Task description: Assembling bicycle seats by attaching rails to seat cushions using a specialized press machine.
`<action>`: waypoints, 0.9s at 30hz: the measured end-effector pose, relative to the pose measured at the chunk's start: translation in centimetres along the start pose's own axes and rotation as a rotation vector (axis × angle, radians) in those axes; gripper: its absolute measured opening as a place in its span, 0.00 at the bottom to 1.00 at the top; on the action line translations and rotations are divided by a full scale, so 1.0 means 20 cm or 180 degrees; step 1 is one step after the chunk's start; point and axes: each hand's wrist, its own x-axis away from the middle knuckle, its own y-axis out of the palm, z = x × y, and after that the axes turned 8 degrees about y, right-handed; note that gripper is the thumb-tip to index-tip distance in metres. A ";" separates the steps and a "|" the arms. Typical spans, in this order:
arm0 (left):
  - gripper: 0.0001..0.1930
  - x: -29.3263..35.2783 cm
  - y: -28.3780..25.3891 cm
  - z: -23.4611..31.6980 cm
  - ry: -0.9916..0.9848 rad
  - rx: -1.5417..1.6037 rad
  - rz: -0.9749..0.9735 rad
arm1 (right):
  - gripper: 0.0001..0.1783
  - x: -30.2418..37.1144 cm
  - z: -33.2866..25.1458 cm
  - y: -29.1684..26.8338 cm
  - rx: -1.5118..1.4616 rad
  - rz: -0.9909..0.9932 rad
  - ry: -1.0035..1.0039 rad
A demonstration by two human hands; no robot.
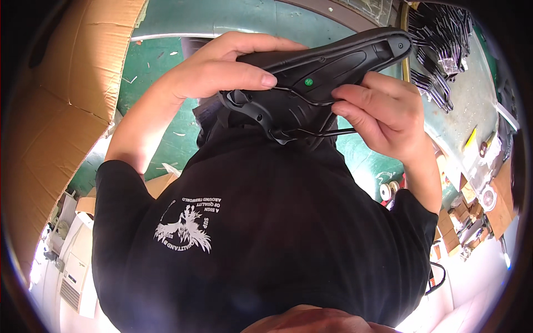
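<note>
Head view: black bike saddle (338, 69) held in front of person's torso (311, 222), underside showing, narrow nose toward upper right. Left hand (216, 66) clasps wide end. Right hand (386, 111), fingers (355, 95) pinching bent metal rod (322, 104) along saddle's underside. Pile of black rods (438, 41) on tabletop (463, 122), upper right.

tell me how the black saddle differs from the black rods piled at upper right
The saddle is one broad, tapering piece; the rods are many, thin and bent. The left hand holds the saddle, while the rods lie untouched on the worktop. The saddle bears a round green sticker; none shows on the rods. Both look mostly black.
</note>
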 end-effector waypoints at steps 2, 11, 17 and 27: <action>0.31 -0.01 0.00 -0.01 -0.0007 0.0008 -0.0005 | 0.12 -0.02 0.00 0.00 0.0089 0.0003 -0.0052; 0.31 -0.01 0.02 -0.05 -0.0057 -0.0005 0.0033 | 0.13 -0.01 -0.01 0.06 0.0288 0.0109 -0.0294; 0.30 -0.05 0.02 -0.04 -0.0085 -0.0015 -0.0002 | 0.12 -0.06 -0.01 0.10 0.0324 0.0189 -0.0445; 0.32 -0.11 -0.01 0.01 -0.0185 0.0027 0.0252 | 0.15 -0.20 0.07 0.06 0.0333 0.0493 -0.0638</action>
